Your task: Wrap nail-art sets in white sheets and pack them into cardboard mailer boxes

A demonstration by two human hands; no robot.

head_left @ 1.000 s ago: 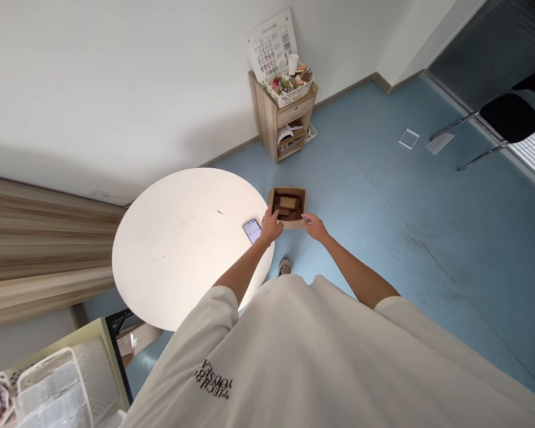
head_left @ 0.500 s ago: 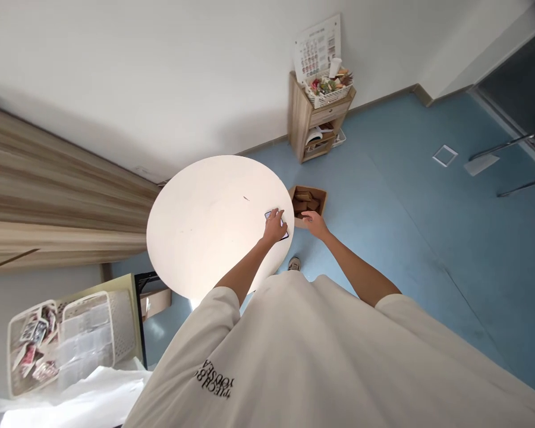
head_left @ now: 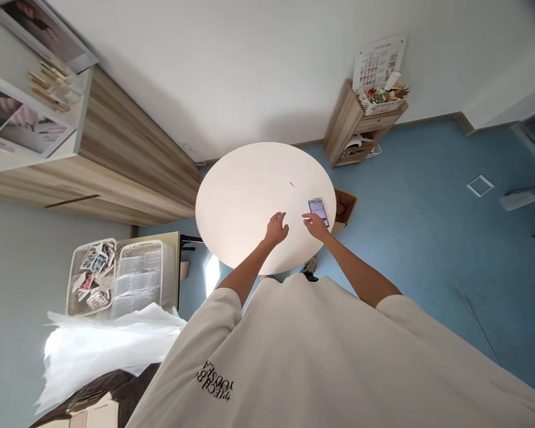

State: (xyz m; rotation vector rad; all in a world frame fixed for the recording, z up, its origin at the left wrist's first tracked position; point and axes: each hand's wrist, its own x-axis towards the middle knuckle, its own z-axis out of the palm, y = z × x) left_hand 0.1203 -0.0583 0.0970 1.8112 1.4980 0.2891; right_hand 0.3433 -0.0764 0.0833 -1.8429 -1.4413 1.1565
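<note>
Over the front part of a round white table (head_left: 245, 178) I see both of my hands. My left hand (head_left: 277, 229) has its fingers apart and holds nothing. To its right, my right hand (head_left: 314, 226) is also empty, with its fingers stretched out toward the left. A smartphone (head_left: 318, 210) with a lit screen lies on the table's right side, just behind and beside my right hand, which partly overlaps its near edge. Whether that hand touches the phone I cannot tell. A small dark mark (head_left: 292, 184) shows on the tabletop farther back.
An open cardboard box (head_left: 346, 208) stands on the floor right of the table. Behind it is a wooden side cabinet (head_left: 339, 128) with a white basket (head_left: 383, 107). Left are a wood-grain cabinet (head_left: 138, 131) and plastic baskets (head_left: 71, 279) on a stand.
My view has swung to the left, so the table and box appear farther right. My left hand has come away from the phone, and my right hand has gone from the box side to over the table.
</note>
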